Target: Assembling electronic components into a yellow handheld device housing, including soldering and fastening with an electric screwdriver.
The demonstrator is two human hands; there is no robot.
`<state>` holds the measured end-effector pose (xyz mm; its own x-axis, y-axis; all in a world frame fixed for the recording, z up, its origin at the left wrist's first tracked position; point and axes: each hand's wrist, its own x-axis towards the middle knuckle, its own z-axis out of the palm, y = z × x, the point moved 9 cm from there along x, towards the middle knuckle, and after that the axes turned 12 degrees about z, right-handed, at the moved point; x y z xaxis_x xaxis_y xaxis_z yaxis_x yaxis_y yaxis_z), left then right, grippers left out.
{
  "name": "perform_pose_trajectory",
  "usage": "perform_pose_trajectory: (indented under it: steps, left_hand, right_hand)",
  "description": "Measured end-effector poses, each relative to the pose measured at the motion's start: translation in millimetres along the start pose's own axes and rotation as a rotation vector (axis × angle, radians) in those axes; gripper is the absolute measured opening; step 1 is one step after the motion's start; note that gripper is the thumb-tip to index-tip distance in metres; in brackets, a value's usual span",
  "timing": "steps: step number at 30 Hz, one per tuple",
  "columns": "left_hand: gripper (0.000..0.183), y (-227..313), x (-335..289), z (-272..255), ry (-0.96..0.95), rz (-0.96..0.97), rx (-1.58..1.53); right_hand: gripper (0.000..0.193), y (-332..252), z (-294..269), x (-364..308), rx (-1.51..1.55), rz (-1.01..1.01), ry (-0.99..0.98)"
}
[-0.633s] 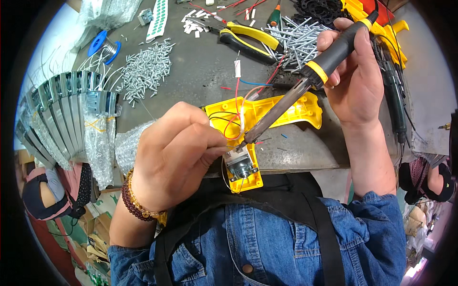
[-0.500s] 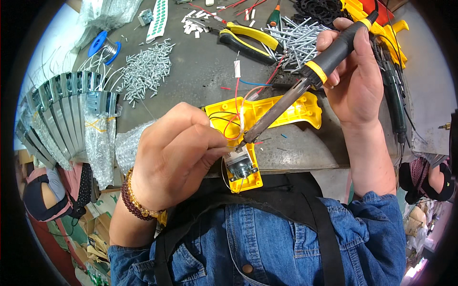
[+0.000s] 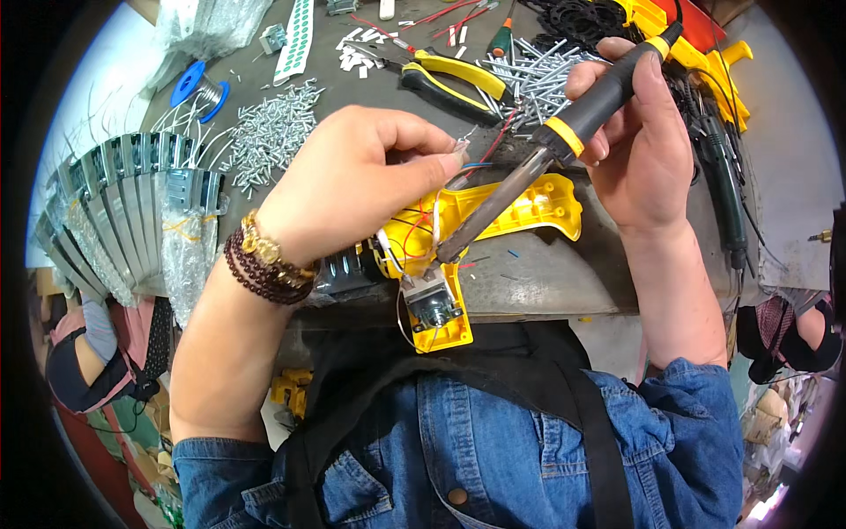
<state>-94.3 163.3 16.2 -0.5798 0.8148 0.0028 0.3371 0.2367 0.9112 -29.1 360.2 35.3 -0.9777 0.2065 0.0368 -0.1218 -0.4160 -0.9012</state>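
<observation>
A soldering iron [image 3: 577, 123] with a black and yellow handle lies in my right hand [image 3: 648, 145], its fingers closed round the grip. The iron's dark shaft slants down over a yellow plastic housing half [image 3: 551, 207], and its tip is close to a metal-and-black switch-like part [image 3: 434, 304] at the housing's near end. My left hand [image 3: 361, 181] is raised over the housing's left side, thumb and forefinger pinched on the end of a wire [image 3: 464, 145]. Red, black and white wires run inside the housing, partly hidden by my left hand.
Behind the housing lie yellow-black pliers [image 3: 454, 88], long screws [image 3: 538, 79] and a green screwdriver [image 3: 502, 40]. Short screws [image 3: 273, 132], a blue solder spool [image 3: 201, 91] and a fan of metal parts [image 3: 123, 220] are at left. An electric screwdriver [image 3: 724, 194] lies at right.
My left hand has moved up and away from the switch-like part and now pinches a wire end farther back. The iron and housing have shifted slightly left.
</observation>
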Motion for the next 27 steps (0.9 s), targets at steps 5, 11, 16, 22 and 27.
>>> perform_pose_trajectory:
  steps: [5,11,16,22,27]
  left_hand:
    - [0.032,4.6,2.1,3.5,-0.07,0.079,-0.334]
    - [0.034,0.3,6.2,7.7,-0.013,0.06,-0.32]
    - [0.03,-6.2,8.3,3.3,-0.117,0.033,-0.479]
    - [0.025,-1.7,0.7,7.2,-0.08,-0.041,-0.561]
    - [0.022,10.3,-12.4,-13.7,-0.029,-0.016,-0.344]
  right_hand:
    - [0.039,-1.7,2.8,-1.2,-0.015,-0.022,0.005]
    - [0.039,-2.6,2.3,-2.6,-0.016,-0.015,-0.004]
    - [0.039,-1.6,4.4,-2.4,-0.02,-0.015,-0.029]
    - [0.038,-1.5,2.2,-1.4,-0.023,-0.02,-0.044]
    - [0.037,-5.7,-0.3,-2.1,-0.021,-0.051,-0.05]
